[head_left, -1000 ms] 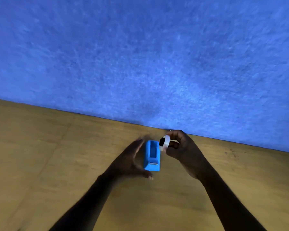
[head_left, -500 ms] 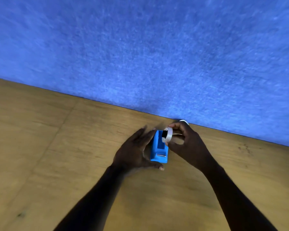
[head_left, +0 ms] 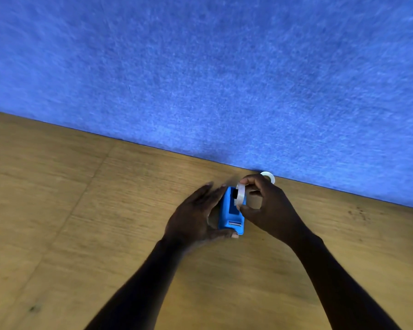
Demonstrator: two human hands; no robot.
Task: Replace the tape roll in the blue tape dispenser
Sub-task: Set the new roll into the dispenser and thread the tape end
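The blue tape dispenser [head_left: 231,214] stands on the wooden table [head_left: 105,210], its cutter end toward me. My left hand [head_left: 196,215] lies against its left side, fingers along the body and thumb at the near end. My right hand [head_left: 270,208] pinches a clear tape roll [head_left: 240,195] with a black core, held on edge just over the dispenser's open slot. A second, white tape roll [head_left: 268,176] lies on the table behind my right hand, near the wall, partly hidden by my fingers.
A blue felt wall panel [head_left: 224,79] rises along the table's far edge, close behind the dispenser. Bare wood stretches to the left and toward me.
My left hand has closed in against the dispenser's side. My right hand has brought the tape roll from the dispenser's right to just above its slot.
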